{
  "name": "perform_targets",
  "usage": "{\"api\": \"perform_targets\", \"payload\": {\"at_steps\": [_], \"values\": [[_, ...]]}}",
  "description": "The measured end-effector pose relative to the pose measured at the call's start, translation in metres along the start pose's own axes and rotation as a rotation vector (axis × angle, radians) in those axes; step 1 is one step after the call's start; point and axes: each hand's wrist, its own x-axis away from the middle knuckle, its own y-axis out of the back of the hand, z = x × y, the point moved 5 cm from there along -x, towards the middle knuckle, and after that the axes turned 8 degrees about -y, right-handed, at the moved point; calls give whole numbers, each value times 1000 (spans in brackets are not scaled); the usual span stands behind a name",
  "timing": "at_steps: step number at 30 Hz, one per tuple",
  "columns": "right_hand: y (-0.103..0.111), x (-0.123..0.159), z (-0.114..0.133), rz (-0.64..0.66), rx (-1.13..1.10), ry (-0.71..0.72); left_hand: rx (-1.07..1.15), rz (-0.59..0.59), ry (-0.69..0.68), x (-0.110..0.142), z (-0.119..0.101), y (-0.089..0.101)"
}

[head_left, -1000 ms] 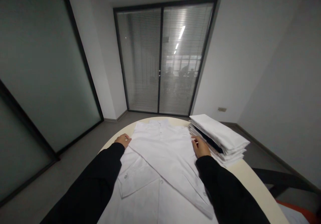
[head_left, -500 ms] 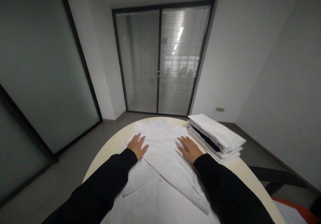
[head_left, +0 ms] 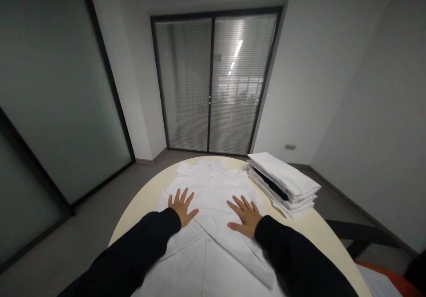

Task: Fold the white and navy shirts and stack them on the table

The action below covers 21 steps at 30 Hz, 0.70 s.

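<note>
A white button-up shirt lies spread on the round table, collar at the far side, with its sleeves crossed over the front. My left hand rests flat on the left part of the shirt, fingers spread. On the right part lies my right hand, palm down, its fingers spread too. Neither hand grips the fabric. The shirt's lower end runs out of view at the bottom, and my black sleeves hide some of its sides.
A stack of folded white garments, with one dark layer among them, stands at the table's right edge. The cream tabletop shows around the shirt. Beyond are a glass door with blinds and, lower right, an orange item.
Both hands have left the shirt's side edges, moved inward onto its front, flattened with fingers spreading, and slid toward me. The shirt's position is about the same.
</note>
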Motion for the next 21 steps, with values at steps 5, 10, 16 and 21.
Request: {"api": "perform_targets", "payload": {"at_steps": [5, 10, 16, 21], "values": [[-2, 9, 4, -7, -6, 29, 2, 167, -36, 1, 10, 9], [1, 7, -10, -98, -48, 99, -50, -43, -49, -15, 17, 23], [2, -5, -23, -178, 7, 74, -15, 7, 0, -26, 28, 7], [4, -14, -26, -199, 20, 59, -25, -45, -131, -20, 9, 11]]}}
